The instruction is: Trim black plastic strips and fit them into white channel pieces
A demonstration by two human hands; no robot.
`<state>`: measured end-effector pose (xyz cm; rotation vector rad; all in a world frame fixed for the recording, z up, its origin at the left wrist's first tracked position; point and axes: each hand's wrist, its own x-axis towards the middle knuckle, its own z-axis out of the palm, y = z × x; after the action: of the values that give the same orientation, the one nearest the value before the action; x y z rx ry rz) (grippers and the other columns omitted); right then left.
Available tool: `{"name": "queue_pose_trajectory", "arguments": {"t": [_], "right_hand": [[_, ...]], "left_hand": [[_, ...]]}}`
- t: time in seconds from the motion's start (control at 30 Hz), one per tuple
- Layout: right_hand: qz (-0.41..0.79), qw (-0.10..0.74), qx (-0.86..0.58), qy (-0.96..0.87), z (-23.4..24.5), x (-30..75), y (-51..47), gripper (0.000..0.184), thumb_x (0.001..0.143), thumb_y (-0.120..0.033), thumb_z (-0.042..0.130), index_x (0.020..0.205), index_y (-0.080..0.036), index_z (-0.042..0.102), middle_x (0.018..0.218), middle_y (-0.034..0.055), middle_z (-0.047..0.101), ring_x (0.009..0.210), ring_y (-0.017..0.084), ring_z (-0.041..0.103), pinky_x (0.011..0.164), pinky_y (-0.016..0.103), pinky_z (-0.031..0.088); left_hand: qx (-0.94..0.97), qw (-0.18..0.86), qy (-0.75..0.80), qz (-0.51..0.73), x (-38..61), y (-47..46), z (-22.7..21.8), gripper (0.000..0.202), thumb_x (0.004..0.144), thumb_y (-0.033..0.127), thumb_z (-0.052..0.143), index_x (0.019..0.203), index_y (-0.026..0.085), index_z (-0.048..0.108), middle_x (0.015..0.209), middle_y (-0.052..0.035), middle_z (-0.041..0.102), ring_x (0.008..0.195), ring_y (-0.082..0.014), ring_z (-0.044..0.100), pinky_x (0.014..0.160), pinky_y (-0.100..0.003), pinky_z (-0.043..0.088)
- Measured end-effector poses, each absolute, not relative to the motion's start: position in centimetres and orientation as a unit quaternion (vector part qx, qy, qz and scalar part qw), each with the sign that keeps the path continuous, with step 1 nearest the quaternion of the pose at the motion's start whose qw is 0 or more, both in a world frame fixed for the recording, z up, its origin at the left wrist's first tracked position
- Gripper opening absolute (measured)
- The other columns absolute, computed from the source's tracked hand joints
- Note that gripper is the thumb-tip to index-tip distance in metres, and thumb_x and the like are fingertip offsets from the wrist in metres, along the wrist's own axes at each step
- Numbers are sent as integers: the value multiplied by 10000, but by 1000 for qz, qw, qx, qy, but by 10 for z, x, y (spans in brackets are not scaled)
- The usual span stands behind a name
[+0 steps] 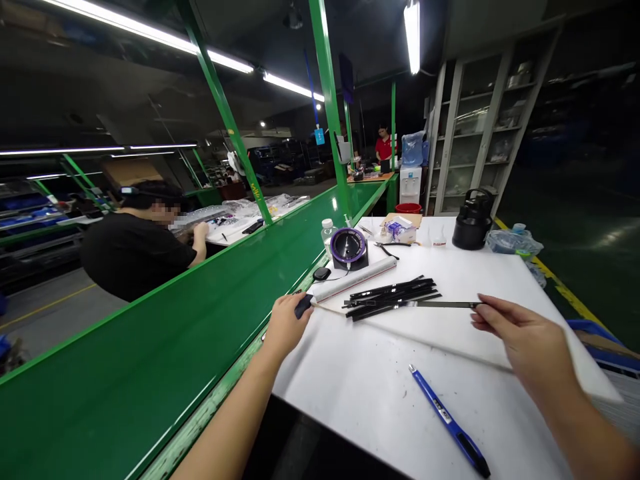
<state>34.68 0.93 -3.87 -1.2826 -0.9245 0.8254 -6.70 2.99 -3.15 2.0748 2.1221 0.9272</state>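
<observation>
My right hand (pixel 525 340) pinches one end of a thin dark strip (pixel 445 305), which reaches left to a pile of black strips (pixel 395 290). Off to the left, my left hand (pixel 287 323) is closed on a small dark flat object (pixel 303 305) beside the green partition; its exact kind is not clear. The pile lies on a white sheet (pixel 450 333) over the table. Just behind the pile rests a long whitish roll or tube (pixel 355 280). Nearer to me, a blue utility knife (pixel 450 420) lies on the white table.
Farther back stand a round purple-rimmed device (pixel 349 247), a clear bottle (pixel 327 233), black-handled pliers (pixel 387 251) and a black container (pixel 471 223). A green partition (pixel 200 327) runs along the left; a person in black (pixel 135 253) sits beyond it.
</observation>
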Motion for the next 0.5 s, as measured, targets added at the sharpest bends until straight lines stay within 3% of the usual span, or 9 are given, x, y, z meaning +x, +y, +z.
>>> {"name": "queue_pose_trajectory", "arguments": {"t": [0.13,0.3,0.4,0.5], "right_hand": [[431,662,-491,-369,-69,339,30,533,612,-417,877,1026,-119,721,1002,104,673,760,231,679,737,293,614],[456,672,-469,-346,-87,344,26,448,597,-359,904,960,-151,744,1383,91,452,763,213,678,725,277,623],[478,676,-458,-323,-81,343,23,429,576,-349,916,927,-163,754,1400,74,428,748,205,673,708,267,625],[498,683,-442,-300,-72,337,18,455,524,-358,932,894,-158,758,1300,86,513,698,189,656,656,249,624]], "left_hand": [[703,55,649,286,-69,72,-42,475,753,260,627,1214,156,583,1275,-102,596,1276,-324,403,1107,-482,281],[710,97,622,316,-60,85,-39,407,811,259,573,1204,151,578,1225,-125,610,1222,-290,467,1082,-431,325],[686,106,618,369,-54,68,-27,375,897,317,470,1239,171,521,1270,-123,562,1204,-261,483,1071,-414,331],[630,109,636,432,-50,34,-17,389,950,413,350,1242,180,457,1223,-124,551,1132,-246,526,986,-399,403]]}}
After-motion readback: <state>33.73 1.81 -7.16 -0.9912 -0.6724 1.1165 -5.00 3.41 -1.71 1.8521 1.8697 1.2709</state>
